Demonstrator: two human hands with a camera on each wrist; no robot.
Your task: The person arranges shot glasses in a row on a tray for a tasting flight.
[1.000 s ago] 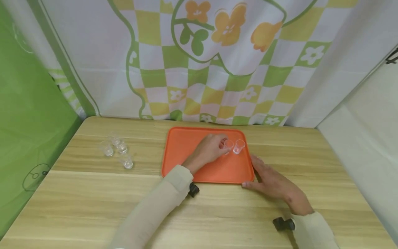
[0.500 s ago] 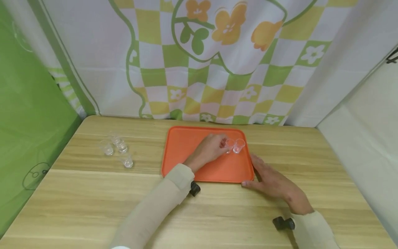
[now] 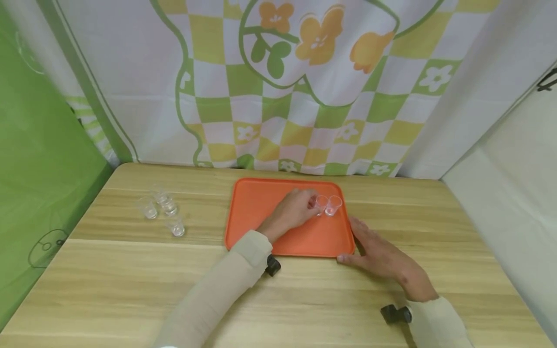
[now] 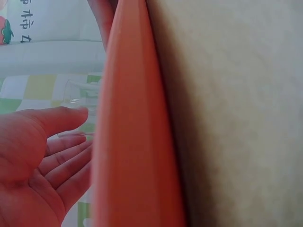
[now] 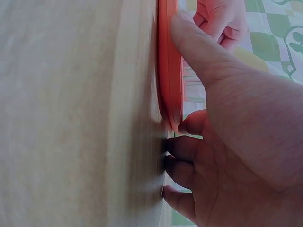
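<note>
An orange tray (image 3: 254, 203) lies on the wooden table. On its right part stand two small clear shot glasses, side by side. My left hand (image 3: 289, 210) reaches over the tray and pinches the left shot glass (image 3: 322, 201) between thumb and fingers, partly covering it. Close against that one is the right shot glass (image 3: 333, 207), also seen beyond the thumb in the left wrist view. My right hand (image 3: 378, 251) rests at the tray's front right corner, thumb at the front edge, fingertips along the right side. The right wrist view shows these fingers spread and loosely bent.
Several more clear shot glasses (image 3: 168, 207) stand in a loose group on the table (image 3: 130, 275) left of the tray. A patterned curtain (image 3: 278, 111) hangs behind the table, with a green sheet (image 3: 43, 145) on the left.
The left hand has shifted the left shot glass slightly to the right, narrowing the gap to the other one. The right hand and the tray look unmoved.
</note>
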